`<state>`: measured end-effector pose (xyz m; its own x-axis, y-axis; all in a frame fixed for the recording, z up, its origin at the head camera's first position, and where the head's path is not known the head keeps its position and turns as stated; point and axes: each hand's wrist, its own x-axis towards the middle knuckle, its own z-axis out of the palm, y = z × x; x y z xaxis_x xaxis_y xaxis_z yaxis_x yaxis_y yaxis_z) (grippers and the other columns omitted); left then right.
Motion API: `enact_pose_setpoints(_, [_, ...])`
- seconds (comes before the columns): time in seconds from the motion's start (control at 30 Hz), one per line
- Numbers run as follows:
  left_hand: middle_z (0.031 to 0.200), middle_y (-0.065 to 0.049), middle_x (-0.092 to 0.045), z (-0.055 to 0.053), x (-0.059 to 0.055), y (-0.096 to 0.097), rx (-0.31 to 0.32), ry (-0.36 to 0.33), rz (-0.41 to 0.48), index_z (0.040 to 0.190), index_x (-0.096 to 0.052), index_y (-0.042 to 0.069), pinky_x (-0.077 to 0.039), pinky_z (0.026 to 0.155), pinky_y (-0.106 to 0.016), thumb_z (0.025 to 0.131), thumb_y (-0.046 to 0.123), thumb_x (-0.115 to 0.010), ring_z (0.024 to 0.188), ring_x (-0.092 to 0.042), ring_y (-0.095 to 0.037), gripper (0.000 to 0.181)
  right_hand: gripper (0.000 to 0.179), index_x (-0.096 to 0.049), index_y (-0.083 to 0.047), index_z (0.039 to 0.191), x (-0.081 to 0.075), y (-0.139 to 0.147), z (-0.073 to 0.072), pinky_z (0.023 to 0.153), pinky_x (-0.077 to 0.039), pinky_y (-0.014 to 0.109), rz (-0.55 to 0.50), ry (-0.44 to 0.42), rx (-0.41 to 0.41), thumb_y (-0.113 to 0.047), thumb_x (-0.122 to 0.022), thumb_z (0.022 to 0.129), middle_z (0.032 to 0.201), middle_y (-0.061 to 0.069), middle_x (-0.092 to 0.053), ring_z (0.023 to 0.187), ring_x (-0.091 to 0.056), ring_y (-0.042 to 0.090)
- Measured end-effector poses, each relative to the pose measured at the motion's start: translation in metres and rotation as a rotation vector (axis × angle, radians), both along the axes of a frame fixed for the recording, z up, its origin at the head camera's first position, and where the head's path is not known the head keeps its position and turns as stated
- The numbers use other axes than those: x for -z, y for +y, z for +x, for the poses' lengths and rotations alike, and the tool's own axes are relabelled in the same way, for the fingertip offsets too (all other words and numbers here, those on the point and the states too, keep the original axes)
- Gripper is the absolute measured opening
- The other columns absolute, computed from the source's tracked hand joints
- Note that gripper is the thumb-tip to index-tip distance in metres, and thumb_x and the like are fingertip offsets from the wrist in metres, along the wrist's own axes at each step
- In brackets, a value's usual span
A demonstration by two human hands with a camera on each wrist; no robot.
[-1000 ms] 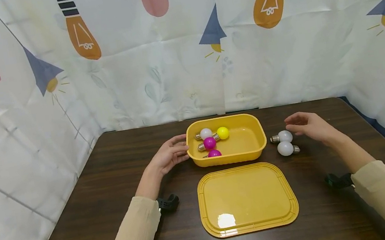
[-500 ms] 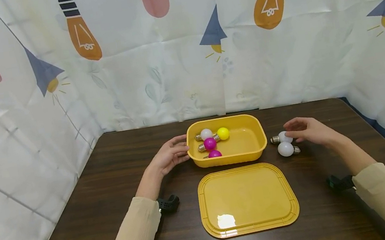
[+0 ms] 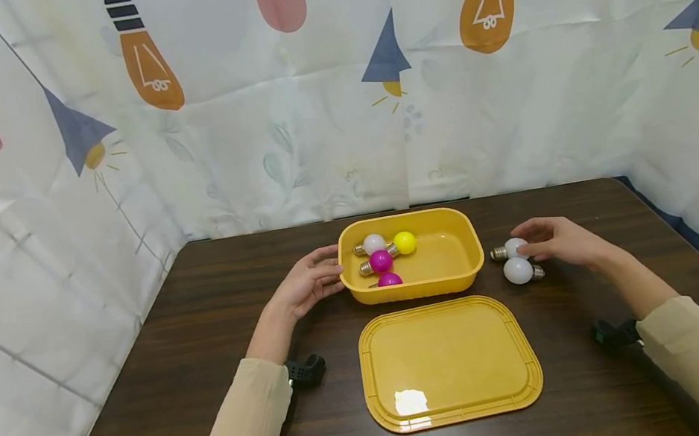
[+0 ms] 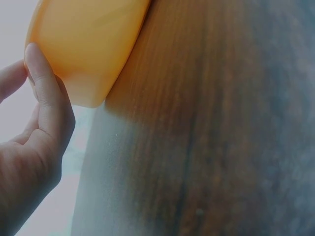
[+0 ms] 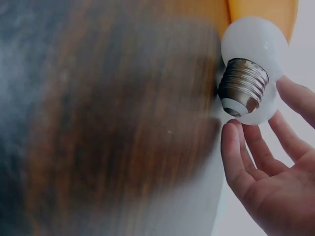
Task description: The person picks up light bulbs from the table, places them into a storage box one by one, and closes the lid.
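On the far left of the yellow box [image 3: 457,282], my left hand [image 3: 297,286] holds its end wall, with fingertips at the rim. The left wrist view shows the thumb against that box wall [image 4: 88,49]. Two white light bulbs lie on the table right of the box, touching each other. My right hand [image 3: 560,244] has its thumb and fingers around the farther bulb [image 3: 516,247]. The nearer bulb [image 3: 518,270] points its metal base to the right. From the right wrist, this nearer bulb [image 5: 253,42] partly covers the one between my fingers [image 5: 234,157].
In the box lie a white bulb [image 3: 374,243], a yellow bulb [image 3: 404,242] and two magenta bulbs, one [image 3: 381,260] behind the other [image 3: 390,280]. A flat yellow lid [image 3: 448,361] lies in front of it on the dark wooden table [image 3: 166,396]. A printed curtain [image 3: 324,139] hangs behind.
My right hand has moved left and slightly down onto the farther white bulb, and its fingers have come around it. My left hand and the box have stayed in place.
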<state>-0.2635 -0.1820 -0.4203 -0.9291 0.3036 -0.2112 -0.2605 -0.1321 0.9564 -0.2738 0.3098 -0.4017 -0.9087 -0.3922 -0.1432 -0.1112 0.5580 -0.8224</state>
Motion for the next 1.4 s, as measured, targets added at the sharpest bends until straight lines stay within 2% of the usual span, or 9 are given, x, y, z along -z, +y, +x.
enact_pose_setpoints(0.47, [0.142, -0.029, -0.050, 0.0008, -0.0016, 0.0006, 0.000, -0.003, 0.005, 0.156, -0.036, 0.005, -0.060, 0.083, -0.030, 0.102, 0.001, -0.060, 0.097, -0.069, -0.023, 0.058, 0.057, -0.053, 0.004, 0.143, 0.0029, 0.0017, -0.0024, 0.084, -0.059, 0.035, 0.006, 0.003, 0.001, -0.028, -0.072, 0.099, 0.139, 0.027, -0.055, 0.113, -0.060, 0.033])
enact_pose_setpoints(0.93, [0.143, -0.030, -0.049, 0.0005, -0.0037, 0.0013, 0.002, -0.005, 0.001, 0.156, -0.035, 0.004, -0.060, 0.084, -0.031, 0.103, 0.000, -0.059, 0.097, -0.068, -0.023, 0.059, 0.057, -0.052, 0.003, 0.143, 0.0017, 0.0030, -0.0009, 0.094, -0.055, 0.049, 0.018, 0.025, 0.019, -0.029, -0.070, 0.100, 0.140, 0.028, -0.054, 0.119, -0.057, 0.039])
enact_pose_setpoints(1.4, [0.142, -0.030, -0.050, 0.0015, -0.0018, 0.0003, 0.002, 0.000, 0.002, 0.156, -0.036, 0.005, -0.060, 0.083, -0.031, 0.103, 0.000, -0.058, 0.096, -0.069, -0.023, 0.057, 0.056, -0.053, 0.003, 0.142, -0.0002, 0.0035, -0.0036, 0.094, -0.055, 0.048, 0.004, 0.043, 0.048, -0.029, -0.071, 0.100, 0.136, 0.025, -0.057, 0.116, -0.060, 0.035])
